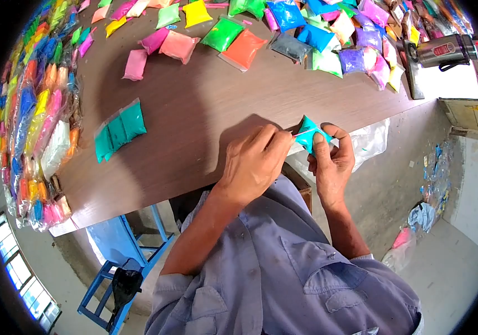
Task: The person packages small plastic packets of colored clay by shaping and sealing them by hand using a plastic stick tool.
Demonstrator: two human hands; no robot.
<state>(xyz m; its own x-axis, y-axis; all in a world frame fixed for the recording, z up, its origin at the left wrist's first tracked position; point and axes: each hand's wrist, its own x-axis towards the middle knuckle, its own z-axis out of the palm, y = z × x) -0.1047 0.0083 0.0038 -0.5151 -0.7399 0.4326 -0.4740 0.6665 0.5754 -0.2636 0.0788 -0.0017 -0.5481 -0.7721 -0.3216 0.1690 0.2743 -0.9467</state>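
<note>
A small clear plastic packet with teal filling point(304, 138) is held up just past the table's near edge. My right hand point(332, 162) pinches its right end between thumb and fingers. My left hand point(255, 159) is closed at the packet's left side, its fingertips on a thin pink strip point(306, 133) that lies across the packet. Whether the strip is a stick or a band I cannot tell. To the left on the table lies a joined row of teal packets point(120, 131), apart from both hands.
Loose coloured packets point(222, 33) lie along the table's point(183, 123) far side, heaped at the right. Bundled packets point(41, 123) line the left edge. A metal flask point(445, 50) lies at far right. A blue chair point(119, 240) stands below left, and plastic bags point(420, 215) are on the floor.
</note>
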